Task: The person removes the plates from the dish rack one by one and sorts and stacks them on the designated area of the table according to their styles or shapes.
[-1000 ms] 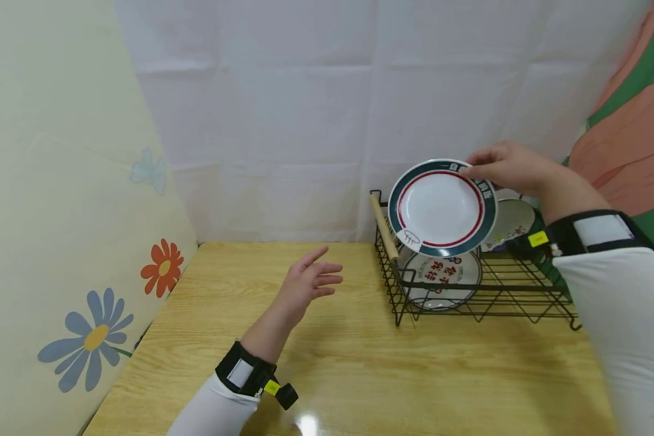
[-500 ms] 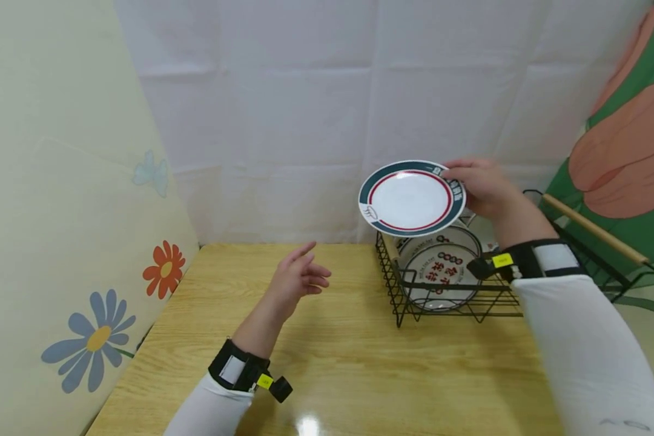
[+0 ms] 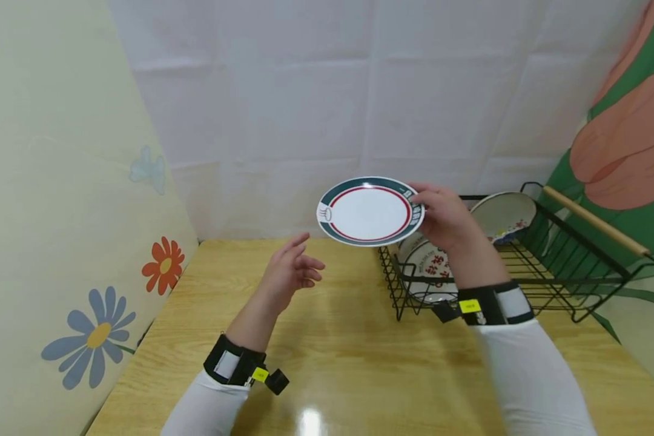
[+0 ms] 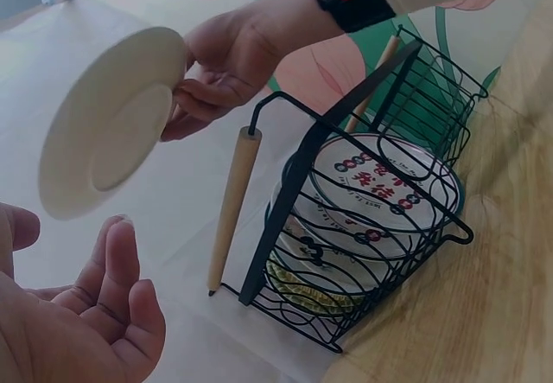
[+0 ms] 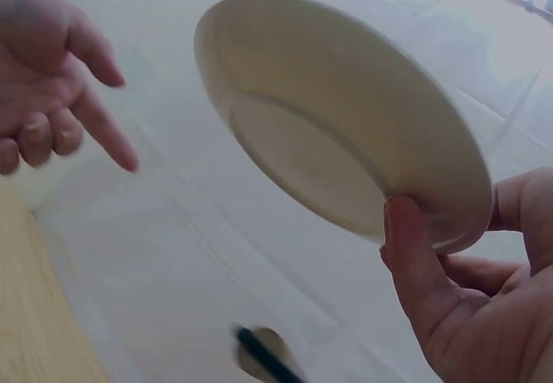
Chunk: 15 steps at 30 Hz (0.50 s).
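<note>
My right hand (image 3: 441,215) pinches the right rim of a white plate (image 3: 367,212) with a dark green border and a red ring. The plate hangs in the air, left of and above the rack's left end, its face tilted towards the head camera. Its plain pale underside shows in both wrist views. Over the table, to the lower left of the plate, my left hand (image 3: 289,272) holds nothing; its fingers are loosely bent and apart from the plate. Red-lettered plates (image 4: 376,193) stand in the black wire dish rack (image 3: 556,281).
A pale bowl (image 3: 504,215) with a floral pattern leans at the back of the rack. Wooden handles (image 3: 594,219) top the rack's ends. The wooden table (image 3: 338,363) meets a white cloth backdrop (image 3: 272,121) behind and a painted wall (image 3: 76,212) at left.
My right hand has carried the plate left from above the rack, and the plate has tilted flatter. The left hand has shifted slightly left.
</note>
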Each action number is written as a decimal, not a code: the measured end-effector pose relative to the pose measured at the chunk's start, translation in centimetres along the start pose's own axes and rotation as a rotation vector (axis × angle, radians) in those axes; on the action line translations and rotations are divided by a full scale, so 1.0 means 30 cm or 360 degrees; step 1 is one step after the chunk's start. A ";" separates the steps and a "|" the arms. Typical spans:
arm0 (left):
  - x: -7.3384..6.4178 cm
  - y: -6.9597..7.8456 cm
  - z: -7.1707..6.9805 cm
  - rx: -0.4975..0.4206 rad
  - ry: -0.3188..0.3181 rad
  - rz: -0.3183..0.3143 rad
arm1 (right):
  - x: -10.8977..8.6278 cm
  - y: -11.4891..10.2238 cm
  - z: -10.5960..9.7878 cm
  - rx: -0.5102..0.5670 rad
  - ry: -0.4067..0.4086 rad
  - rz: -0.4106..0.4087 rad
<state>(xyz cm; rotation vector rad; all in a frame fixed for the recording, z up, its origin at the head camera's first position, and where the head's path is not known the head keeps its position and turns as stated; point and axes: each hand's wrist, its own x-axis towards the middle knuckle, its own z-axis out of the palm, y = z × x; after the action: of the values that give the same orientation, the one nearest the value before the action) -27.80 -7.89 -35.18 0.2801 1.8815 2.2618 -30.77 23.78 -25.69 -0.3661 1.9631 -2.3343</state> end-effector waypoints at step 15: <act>-0.044 0.045 0.013 -0.0039 0.0015 0.0058 | -0.144 0.123 0.149 0.0176 0.0203 0.0027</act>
<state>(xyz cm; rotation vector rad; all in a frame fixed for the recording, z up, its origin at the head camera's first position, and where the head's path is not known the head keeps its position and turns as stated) -26.44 -8.12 -33.82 0.3033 1.8665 2.3123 -25.94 19.69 -29.20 -0.1970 1.8694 -2.4998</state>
